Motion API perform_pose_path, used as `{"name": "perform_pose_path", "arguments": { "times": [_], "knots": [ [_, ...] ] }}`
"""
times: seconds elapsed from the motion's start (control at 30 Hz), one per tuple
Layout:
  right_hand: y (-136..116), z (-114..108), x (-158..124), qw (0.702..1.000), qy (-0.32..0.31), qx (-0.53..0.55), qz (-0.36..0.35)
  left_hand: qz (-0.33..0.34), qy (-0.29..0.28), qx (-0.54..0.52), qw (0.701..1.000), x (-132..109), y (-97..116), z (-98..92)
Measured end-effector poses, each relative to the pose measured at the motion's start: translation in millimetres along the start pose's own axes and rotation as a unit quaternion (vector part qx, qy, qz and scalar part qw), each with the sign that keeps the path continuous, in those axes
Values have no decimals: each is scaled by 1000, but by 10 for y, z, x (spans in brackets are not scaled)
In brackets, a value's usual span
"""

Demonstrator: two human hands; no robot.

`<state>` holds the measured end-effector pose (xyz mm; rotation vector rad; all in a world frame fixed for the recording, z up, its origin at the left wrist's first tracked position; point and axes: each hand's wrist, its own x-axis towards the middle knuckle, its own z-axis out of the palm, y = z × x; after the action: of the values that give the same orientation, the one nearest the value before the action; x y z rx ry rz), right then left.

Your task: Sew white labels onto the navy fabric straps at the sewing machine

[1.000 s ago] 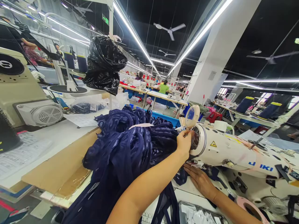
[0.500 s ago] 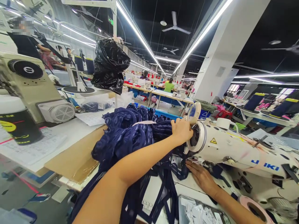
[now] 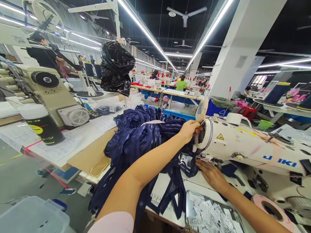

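A white sewing machine [image 3: 252, 147] fills the right side, with blue lettering on its arm. My left hand [image 3: 189, 132] is raised at the machine's head end, below an upright round cover [image 3: 201, 109]. Its fingers are bent together at a small dark part there; what they hold is too small to name. Lower down, my right hand [image 3: 212, 176] lies with fingers stretched flat on the machine bed, fingertips beside the needle area and a navy fabric strip [image 3: 189, 168]. A large heap of navy strips [image 3: 136, 139] lies left of the machine, with ends hanging over the table edge.
A metal tray [image 3: 190, 212] of white labels sits at the front edge. A pink tape roll [image 3: 272, 210] lies right of it. Cardboard [image 3: 89, 155], a black-labelled thread cone [image 3: 46, 129] and another machine [image 3: 46, 94] are at left. A black plastic bag [image 3: 116, 69] hangs behind the heap.
The view has shifted, bringing more of the left table and a clear plastic box into sight. My left hand's fingers have drawn closer together at the machine head; my right hand stays flat.
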<state>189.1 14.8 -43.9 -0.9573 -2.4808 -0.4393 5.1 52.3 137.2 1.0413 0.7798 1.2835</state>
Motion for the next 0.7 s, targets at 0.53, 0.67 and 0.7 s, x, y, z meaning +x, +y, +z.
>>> {"name": "perform_pose_path", "arguments": {
  "times": [0.53,0.67,0.7],
  "knots": [
    [27,1,-14,1000,-9,9,1,-49,32,49,997,6,58,-8],
    [21,-4,-12,1000,-11,5,-2,-56,46,15,997,-37,18,64],
    [19,-10,-8,1000,-11,3,-4,-59,41,7,997,-49,11,64]
  ]
}}
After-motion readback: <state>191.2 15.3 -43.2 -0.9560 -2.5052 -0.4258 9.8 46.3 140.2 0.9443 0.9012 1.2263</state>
